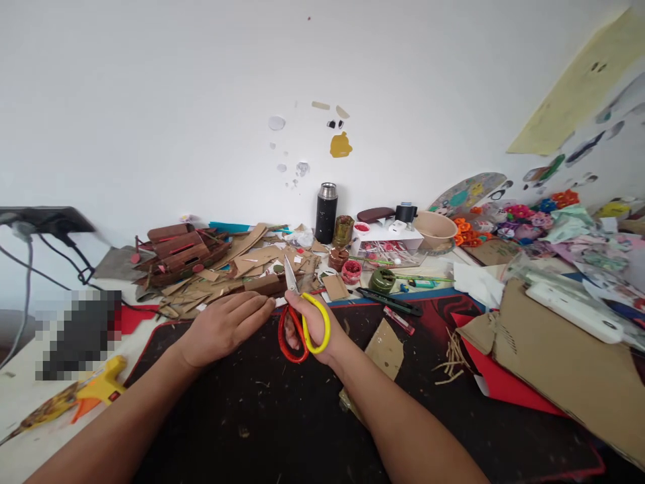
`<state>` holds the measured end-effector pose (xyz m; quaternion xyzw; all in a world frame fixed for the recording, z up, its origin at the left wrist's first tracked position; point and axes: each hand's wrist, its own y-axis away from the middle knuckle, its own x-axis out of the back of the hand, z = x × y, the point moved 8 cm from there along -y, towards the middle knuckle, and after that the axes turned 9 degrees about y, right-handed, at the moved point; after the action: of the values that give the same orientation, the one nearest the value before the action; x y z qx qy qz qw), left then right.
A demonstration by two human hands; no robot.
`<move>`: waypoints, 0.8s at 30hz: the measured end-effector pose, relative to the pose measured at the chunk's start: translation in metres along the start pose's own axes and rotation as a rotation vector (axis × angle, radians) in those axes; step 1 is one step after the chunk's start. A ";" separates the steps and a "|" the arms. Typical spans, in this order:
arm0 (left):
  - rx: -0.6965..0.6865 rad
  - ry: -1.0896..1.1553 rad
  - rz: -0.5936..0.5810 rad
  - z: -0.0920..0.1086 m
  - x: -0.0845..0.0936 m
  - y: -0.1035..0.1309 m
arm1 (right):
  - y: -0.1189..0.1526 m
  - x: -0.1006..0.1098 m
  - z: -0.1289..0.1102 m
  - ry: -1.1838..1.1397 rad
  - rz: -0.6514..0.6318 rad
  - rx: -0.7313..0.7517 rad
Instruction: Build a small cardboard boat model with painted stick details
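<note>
My right hand (pixel 311 321) is wrapped round a pair of scissors (pixel 291 277) with one red and one yellow handle loop. Their metal blades point up and away from me, over the edge of a heap of cardboard scraps (pixel 252 262). Just left of the blades, my left hand (pixel 229 326) has its back turned up and its fingers pressed together. A small white piece (pixel 280 302), like paper, shows at its fingertips; the thumb is hidden. Both hands are above the dark desk mat (pixel 222 423).
A brown model boat (pixel 181 252) stands at the back left, a yellow glue gun (pixel 101 386) at the left. Behind my hands are a black flask (pixel 326 215), paint jars (pixel 351 271) and a box cutter (pixel 390 302). Flattened cardboard (pixel 569 356) lies on the right.
</note>
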<state>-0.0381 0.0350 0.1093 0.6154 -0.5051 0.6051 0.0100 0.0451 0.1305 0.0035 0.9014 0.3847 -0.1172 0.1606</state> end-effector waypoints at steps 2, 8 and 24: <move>-0.005 0.009 -0.009 0.001 -0.001 -0.001 | 0.000 0.001 0.001 0.011 -0.001 0.006; -0.014 0.012 -0.039 0.003 -0.004 -0.002 | 0.000 0.003 -0.001 0.032 0.019 0.004; 0.085 0.185 -0.014 -0.007 -0.010 0.002 | -0.003 0.006 0.002 0.038 0.047 0.019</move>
<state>-0.0425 0.0445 0.1028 0.5601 -0.4717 0.6801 0.0349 0.0467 0.1359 -0.0011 0.9137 0.3652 -0.0997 0.1474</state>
